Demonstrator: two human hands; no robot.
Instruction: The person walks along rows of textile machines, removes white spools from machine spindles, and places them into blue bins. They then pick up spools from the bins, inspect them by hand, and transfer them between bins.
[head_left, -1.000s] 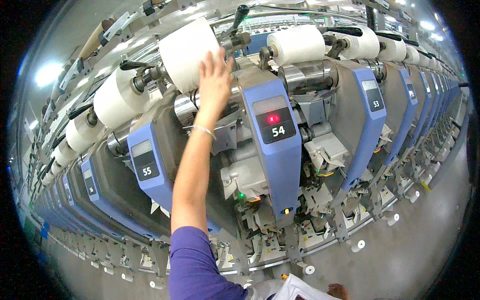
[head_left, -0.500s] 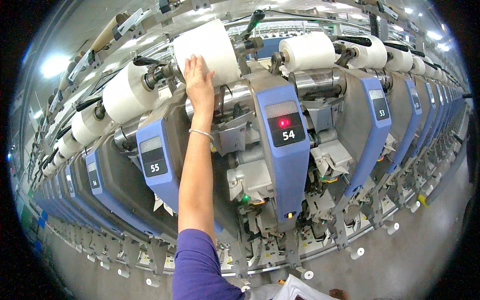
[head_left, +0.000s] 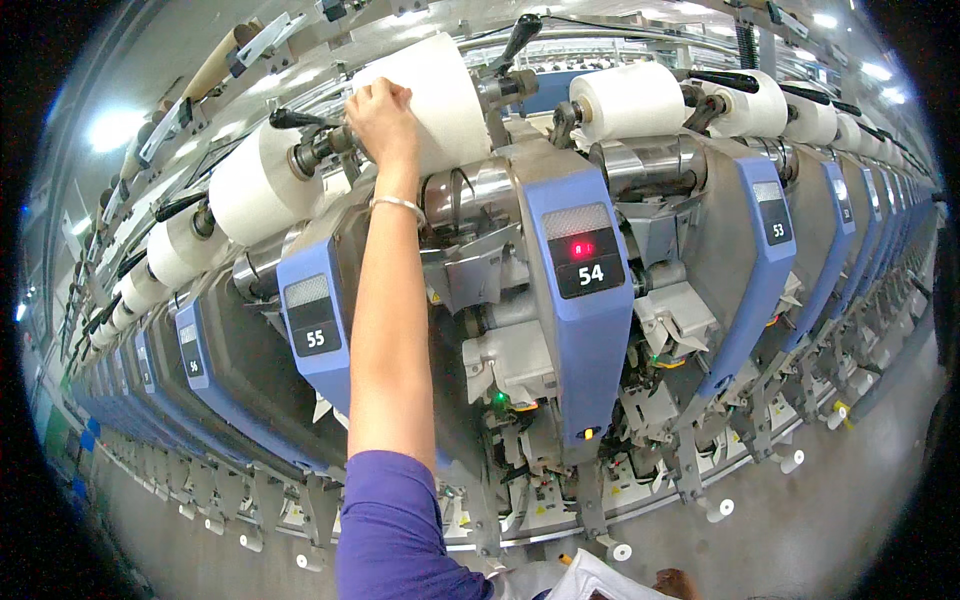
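At the left end of a large white yarn package, my left hand is raised with its fingers curled in. The fingertips are turned away, so what they hold, if anything, is hidden. The package lies in its cradle above a shiny metal drum. To its right, a black-handled lever sticks up. Below stands a blue machine panel with a red lit display. My left forearm, in a purple sleeve with a bracelet at the wrist, reaches up the middle. My right hand is out of the picture.
Winding units run off to both sides, each with a white package, such as the left one and the right one. Grey guide parts jut out below the drum. A rail with small white rollers runs low above the grey floor.
My left hand has moved from lying flat on the package's face, fingers extended, to its left end, and the fingers have curled in. The view has shifted slightly.
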